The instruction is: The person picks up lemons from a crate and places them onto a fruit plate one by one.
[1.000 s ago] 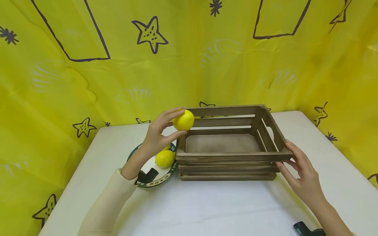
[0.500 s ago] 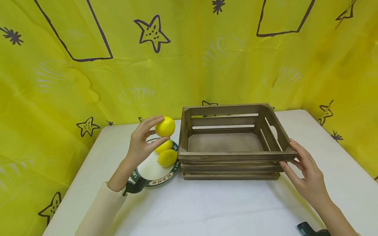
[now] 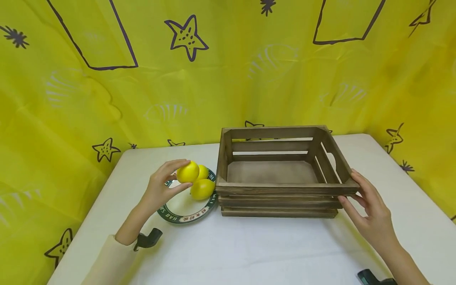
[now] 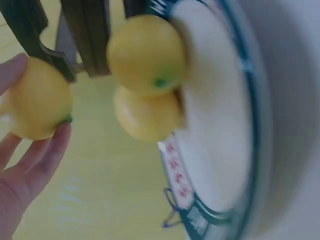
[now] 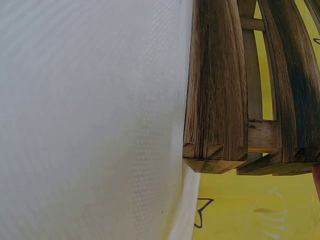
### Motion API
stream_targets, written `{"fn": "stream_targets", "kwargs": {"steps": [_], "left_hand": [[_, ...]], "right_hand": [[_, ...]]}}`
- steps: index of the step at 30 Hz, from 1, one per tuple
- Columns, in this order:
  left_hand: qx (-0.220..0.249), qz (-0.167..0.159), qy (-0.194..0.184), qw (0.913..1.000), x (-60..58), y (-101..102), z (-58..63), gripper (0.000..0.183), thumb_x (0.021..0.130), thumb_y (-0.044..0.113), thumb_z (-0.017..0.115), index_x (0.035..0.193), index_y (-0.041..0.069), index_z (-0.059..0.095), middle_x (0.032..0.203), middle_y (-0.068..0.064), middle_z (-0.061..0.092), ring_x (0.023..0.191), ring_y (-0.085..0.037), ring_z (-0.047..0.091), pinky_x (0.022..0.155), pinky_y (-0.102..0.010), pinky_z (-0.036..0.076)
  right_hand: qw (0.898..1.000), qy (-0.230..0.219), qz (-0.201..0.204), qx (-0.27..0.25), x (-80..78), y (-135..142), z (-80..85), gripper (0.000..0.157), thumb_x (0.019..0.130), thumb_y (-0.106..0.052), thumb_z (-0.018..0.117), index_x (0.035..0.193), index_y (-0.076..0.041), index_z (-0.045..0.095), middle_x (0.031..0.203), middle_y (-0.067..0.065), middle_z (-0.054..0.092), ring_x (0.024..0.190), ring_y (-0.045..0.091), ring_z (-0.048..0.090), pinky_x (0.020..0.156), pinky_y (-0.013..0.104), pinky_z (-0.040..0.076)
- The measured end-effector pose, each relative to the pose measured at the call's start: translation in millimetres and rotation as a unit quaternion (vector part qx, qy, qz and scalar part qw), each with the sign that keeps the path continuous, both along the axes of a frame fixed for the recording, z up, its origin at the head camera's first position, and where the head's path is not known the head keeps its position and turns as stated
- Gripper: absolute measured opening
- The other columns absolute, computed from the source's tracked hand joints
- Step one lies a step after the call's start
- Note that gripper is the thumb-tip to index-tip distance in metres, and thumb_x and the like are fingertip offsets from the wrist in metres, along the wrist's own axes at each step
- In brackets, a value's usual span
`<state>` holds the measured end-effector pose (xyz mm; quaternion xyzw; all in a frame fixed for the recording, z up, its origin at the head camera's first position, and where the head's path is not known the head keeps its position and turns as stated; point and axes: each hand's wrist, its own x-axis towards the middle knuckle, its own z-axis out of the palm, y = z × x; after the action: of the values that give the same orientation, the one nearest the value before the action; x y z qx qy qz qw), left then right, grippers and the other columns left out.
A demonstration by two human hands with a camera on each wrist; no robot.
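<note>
My left hand (image 3: 160, 186) pinches a yellow lemon (image 3: 188, 172) between thumb and fingers, over the left side of a green-rimmed white plate (image 3: 178, 205). Two more lemons lie on that plate: one in front (image 3: 202, 190), another behind it (image 3: 204, 171). In the left wrist view the held lemon (image 4: 40, 100) shows a green tip and appears apart from the other two. A brown slatted wooden crate (image 3: 278, 190) stands right of the plate, its inside bare. My right hand (image 3: 372, 208) grips the crate's front right corner, thumb below the top slat and fingers on the end.
The white-covered table (image 3: 249, 245) reaches past the crate on both sides. Behind it hangs a yellow curtain (image 3: 221, 87) with drawn stars. Dark wrist camera mounts (image 3: 149, 238) stick out at both wrists.
My left hand has carried the lemon from the crate's left rim leftward and down, to over the plate. The right hand keeps its hold on the crate, which stays in place.
</note>
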<state>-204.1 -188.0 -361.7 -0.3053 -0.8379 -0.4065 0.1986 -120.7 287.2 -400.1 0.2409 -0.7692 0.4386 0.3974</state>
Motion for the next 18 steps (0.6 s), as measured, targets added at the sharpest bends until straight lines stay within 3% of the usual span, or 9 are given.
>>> {"fn": "stream_targets", "kwargs": {"steps": [4,8,15,18], "left_hand": [[-0.037,0.027,-0.022,0.9987,2.4,-11.0,-8.4,0.061,0.071,-0.003,0.084,0.127,0.005,0.061,0.126,-0.014,0.061,0.108,-0.029,0.060,0.072,-0.031,0.060],[-0.051,0.046,-0.050,0.9964,4.2,-18.6,-12.1,0.061,0.073,-0.001,0.083,0.129,0.006,0.060,0.126,-0.015,0.060,0.108,-0.032,0.060,0.071,-0.036,0.060],[-0.105,0.041,-0.114,0.9871,7.9,-25.0,-22.1,0.056,0.077,0.003,0.081,0.130,0.003,0.060,0.126,-0.018,0.059,0.109,-0.033,0.058,0.068,-0.029,0.058],[-0.126,0.054,-0.129,0.9822,8.6,-26.4,-26.9,0.055,0.078,0.005,0.081,0.129,0.002,0.061,0.124,-0.019,0.060,0.105,-0.032,0.058,0.067,-0.027,0.056]], "right_hand": [[1.000,-0.001,0.001,0.000,-0.1,0.7,-2.4,0.073,0.093,-0.038,0.060,0.130,0.023,0.043,0.145,0.016,0.047,0.127,0.005,0.051,0.093,0.010,0.045],[1.000,0.000,-0.003,0.003,-0.8,2.0,-3.3,0.073,0.094,-0.038,0.060,0.130,0.023,0.043,0.145,0.017,0.047,0.127,0.005,0.051,0.093,0.010,0.044],[1.000,0.002,-0.007,0.003,-0.9,2.3,-1.6,0.073,0.093,-0.039,0.060,0.129,0.023,0.043,0.144,0.017,0.047,0.126,0.005,0.051,0.093,0.010,0.044],[1.000,-0.001,-0.004,0.000,-0.4,1.9,-2.1,0.073,0.093,-0.038,0.060,0.130,0.022,0.043,0.144,0.016,0.047,0.127,0.005,0.051,0.093,0.010,0.045]]}}
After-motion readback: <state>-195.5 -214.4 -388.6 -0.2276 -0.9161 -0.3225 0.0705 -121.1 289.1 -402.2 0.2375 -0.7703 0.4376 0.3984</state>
